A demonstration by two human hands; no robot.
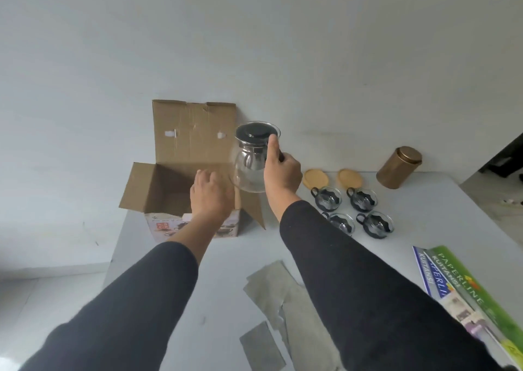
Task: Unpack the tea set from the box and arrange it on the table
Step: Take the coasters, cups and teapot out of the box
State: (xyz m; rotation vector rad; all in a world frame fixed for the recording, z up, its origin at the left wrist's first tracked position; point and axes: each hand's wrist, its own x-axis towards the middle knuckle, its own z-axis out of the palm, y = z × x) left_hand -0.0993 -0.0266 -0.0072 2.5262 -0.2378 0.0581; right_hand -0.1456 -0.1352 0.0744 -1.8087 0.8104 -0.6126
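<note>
Open brown cardboard box (181,184) at desk's far left corner, against the wall. Pale grey desk (424,218) runs right from it. Clear glass teapot with black lid (252,158) held above box's right edge. Right of box: two round wooden coasters (314,179), four glass cups in black holders (368,223) before them, brass-coloured cylindrical tin (399,167) farthest right. Grey cardboard strips (271,288) near front; printed paper packs (464,294) at right edge.

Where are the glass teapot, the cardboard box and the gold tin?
glass teapot (249,170): head view, on its clear round belly.
cardboard box (195,133): head view, on its upright back flap.
gold tin (396,170): head view, on its side wall.
</note>
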